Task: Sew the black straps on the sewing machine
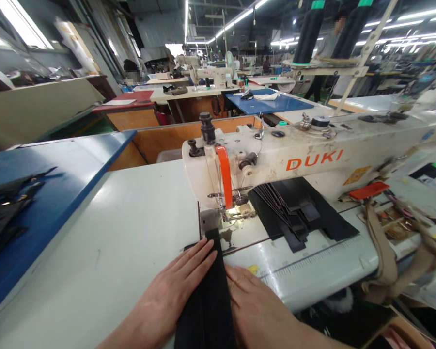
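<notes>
A long black fabric piece [210, 310] lies on the pale machine table and runs toward the sewing machine [269, 150]. My left hand [178, 281] rests flat across its upper part, fingers stretched out. Along the right edge of the fabric lies my right hand [254, 300], its fingers extended and its fingertips touching the edge; its thumb is hidden. The fabric's far end stops just short of the presser foot [236, 211], beside the orange guard [224, 177]. Another dark layer shows at the left under the fabric.
Several black cut pieces [294, 213] are stacked under the machine arm. A blue table [58, 169] at left carries dark pieces [10, 208]. Beige straps [381, 252] hang by a parts tray [396, 223] at right. Thread cones [308, 31] stand above; a person [327, 48] is behind.
</notes>
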`<state>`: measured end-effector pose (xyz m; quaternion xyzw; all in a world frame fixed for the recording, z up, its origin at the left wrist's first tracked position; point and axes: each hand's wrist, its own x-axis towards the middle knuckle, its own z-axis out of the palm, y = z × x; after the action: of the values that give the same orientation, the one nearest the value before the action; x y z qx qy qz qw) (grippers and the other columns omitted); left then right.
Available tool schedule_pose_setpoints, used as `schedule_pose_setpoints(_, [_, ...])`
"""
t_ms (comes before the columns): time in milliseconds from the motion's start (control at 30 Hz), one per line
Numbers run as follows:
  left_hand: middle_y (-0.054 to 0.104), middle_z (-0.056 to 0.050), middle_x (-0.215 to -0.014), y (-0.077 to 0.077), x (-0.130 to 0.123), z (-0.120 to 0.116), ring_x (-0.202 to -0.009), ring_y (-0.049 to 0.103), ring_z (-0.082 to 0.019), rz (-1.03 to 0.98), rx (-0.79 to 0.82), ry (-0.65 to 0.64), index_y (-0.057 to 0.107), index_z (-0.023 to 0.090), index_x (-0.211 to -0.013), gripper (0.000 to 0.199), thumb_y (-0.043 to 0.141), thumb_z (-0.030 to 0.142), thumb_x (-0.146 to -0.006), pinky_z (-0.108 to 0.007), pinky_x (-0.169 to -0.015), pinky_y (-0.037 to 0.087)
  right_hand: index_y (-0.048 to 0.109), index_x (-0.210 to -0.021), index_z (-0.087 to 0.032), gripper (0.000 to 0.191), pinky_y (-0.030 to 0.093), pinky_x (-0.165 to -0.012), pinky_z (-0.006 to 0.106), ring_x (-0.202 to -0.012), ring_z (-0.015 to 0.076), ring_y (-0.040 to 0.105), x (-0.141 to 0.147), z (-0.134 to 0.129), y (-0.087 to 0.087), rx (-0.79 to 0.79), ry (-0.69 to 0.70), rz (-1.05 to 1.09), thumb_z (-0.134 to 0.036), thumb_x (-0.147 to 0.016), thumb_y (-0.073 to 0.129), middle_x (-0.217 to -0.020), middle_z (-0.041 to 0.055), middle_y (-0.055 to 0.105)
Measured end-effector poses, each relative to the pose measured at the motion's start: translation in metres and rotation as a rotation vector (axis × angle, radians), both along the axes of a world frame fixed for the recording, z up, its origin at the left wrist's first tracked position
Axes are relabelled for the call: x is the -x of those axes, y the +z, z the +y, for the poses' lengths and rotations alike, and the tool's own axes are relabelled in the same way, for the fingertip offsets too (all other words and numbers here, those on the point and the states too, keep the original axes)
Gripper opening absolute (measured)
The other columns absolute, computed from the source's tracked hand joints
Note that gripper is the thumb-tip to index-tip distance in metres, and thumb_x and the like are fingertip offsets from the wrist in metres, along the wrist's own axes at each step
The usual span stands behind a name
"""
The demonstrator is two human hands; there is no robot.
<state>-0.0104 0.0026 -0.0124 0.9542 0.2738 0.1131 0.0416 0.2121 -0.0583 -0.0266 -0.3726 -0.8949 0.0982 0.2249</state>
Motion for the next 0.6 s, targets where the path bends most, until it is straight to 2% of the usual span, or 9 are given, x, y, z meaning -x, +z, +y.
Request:
schedule_pose_setpoints(267, [0.034, -0.003, -0.153, 0.007, -0.002, -0.002, -0.138, 0.036, -0.021, 0.013, 0.043, -0.001, 0.013, 0.027, -0.153, 0.070, 0.040, 0.015, -0.090, -0.038, -0.111, 0.035, 0.048, -0.135, -0.014, 0.044, 0.029, -0.113, 0.030, -0.136, 0.0198, 0.032, 0.000, 0.000, -0.002, -0.036, -0.004, 0.005, -0.016, -0.091, 0.047, -0.140, 0.0078, 0.051])
schedule_pose_setpoints(600, [0.035, -0.002, -0.152, 0.007, -0.003, -0.001, -0.140, 0.033, -0.019, 0.006, 0.049, -0.007, 0.020, 0.026, -0.151, 0.064, 0.039, 0.014, -0.091, -0.038, -0.112, 0.034, 0.042, -0.140, -0.014, 0.051, 0.030, -0.114, 0.034, -0.137, 0.0216, 0.032, 0.000, -0.001, 0.002, 0.127, 0.034, -0.017, -0.013, -0.090, 0.048, -0.146, 0.0090, 0.044])
